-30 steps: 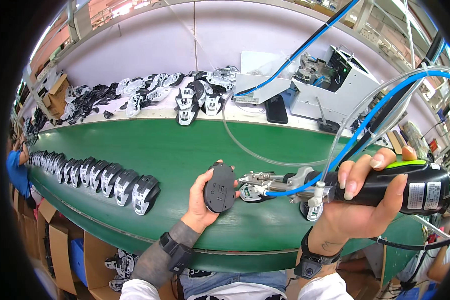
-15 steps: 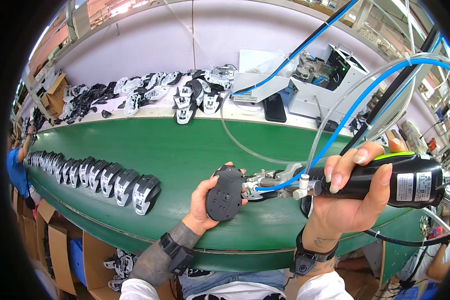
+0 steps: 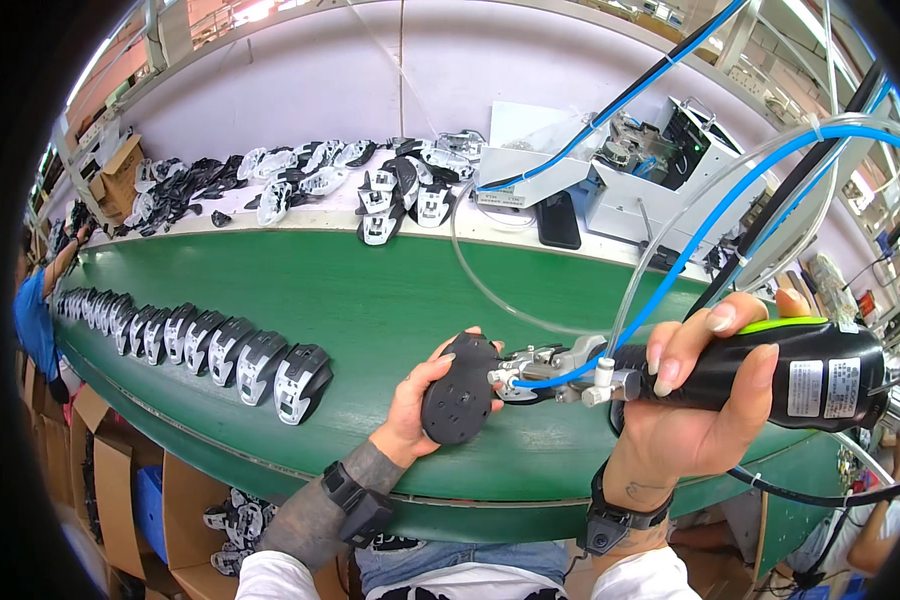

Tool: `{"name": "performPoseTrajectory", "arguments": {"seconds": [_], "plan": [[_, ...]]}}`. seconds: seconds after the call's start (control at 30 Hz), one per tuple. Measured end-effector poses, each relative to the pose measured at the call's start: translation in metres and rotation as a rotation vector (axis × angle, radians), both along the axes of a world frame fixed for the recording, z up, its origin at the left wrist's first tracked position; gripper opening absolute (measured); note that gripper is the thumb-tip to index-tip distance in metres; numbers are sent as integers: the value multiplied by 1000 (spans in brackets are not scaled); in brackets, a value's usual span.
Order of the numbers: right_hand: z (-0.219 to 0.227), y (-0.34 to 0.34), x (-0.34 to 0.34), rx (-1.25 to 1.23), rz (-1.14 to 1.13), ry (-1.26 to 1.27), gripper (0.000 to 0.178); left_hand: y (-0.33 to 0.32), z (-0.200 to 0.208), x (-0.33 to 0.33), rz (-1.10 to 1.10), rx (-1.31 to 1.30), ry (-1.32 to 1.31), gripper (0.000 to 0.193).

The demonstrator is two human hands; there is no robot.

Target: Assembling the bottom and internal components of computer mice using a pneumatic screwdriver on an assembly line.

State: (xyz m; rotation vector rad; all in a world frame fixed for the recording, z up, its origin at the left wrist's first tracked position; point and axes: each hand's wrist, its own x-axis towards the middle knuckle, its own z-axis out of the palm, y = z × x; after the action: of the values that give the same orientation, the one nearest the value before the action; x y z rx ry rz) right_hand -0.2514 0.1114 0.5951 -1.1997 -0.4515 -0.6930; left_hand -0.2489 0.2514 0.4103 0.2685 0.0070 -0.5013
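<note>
Left hand (image 3: 410,415) gripping dark mouse shell (image 3: 458,390) over green conveyor belt (image 3: 350,300); right hand (image 3: 685,420) clenching black powered screwdriver (image 3: 770,362), its metal tip (image 3: 505,378) touching the shell. Row of mouse shells (image 3: 200,345) lying left.

The driver's tip (image 3: 498,380) is hidden where it meets the dark mouse shell (image 3: 460,390). The left hand (image 3: 415,415) is mostly covered by that shell. At the left edge, a person in blue (image 3: 35,315) is cut off. The heap of parts (image 3: 200,185) at upper left is too small to tell apart.
</note>
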Motion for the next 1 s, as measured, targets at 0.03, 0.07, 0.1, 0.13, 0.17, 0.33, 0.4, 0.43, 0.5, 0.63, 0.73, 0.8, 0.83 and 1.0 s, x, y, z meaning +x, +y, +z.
{"name": "performPoseTrajectory", "arguments": {"seconds": [0.03, 0.07, 0.1, 0.13, 0.17, 0.33, 0.4, 0.43, 0.5, 0.63, 0.73, 0.8, 0.83, 1.0], "plan": [[1, 0, 0, 6, -16, -5, 54, -1, -3, 3, -1, -2, 1, 52], [3, 1, 0, 15, -27, -10, 54, -1, -8, 6, 89, 146, 29, 51], [3, 3, -2, 62, -41, -25, 52, 0, -11, 9, 180, 293, 58, 50], [5, 2, -4, 72, -16, -41, 51, 1, -13, 9, 227, 287, 139, 49], [7, 0, -5, 82, 12, -57, 51, 3, -16, 11, 233, 287, 141, 49], [5, 7, -14, 38, 168, 55, 50, 8, -14, 11, 272, 212, 133, 49], [3, 14, -15, 39, 204, 120, 54, 10, -14, 11, 296, 184, 97, 50], [1, 16, -15, 42, 222, 135, 54, 12, -15, 11, 297, 142, 94, 50], [1, 17, -18, 42, 239, 153, 54, 14, -13, 10, 308, 101, 91, 51], [2, 20, -21, 40, 262, 170, 54, 14, -10, 9, 305, 70, 64, 50], [-8, 25, -14, -31, 268, 0, 43, 14, -10, 8, 304, 39, 52, 48], [-10, 22, -12, -55, 287, -4, 43, 13, -7, 7, 300, 11, 47, 48], [-10, 21, -12, -78, 307, -7, 43, 11, -5, 6, 293, -26, 67, 47], [-8, 29, -13, -74, 260, 7, 43, 11, -6, 3, 289, -68, 115, 45]]}}
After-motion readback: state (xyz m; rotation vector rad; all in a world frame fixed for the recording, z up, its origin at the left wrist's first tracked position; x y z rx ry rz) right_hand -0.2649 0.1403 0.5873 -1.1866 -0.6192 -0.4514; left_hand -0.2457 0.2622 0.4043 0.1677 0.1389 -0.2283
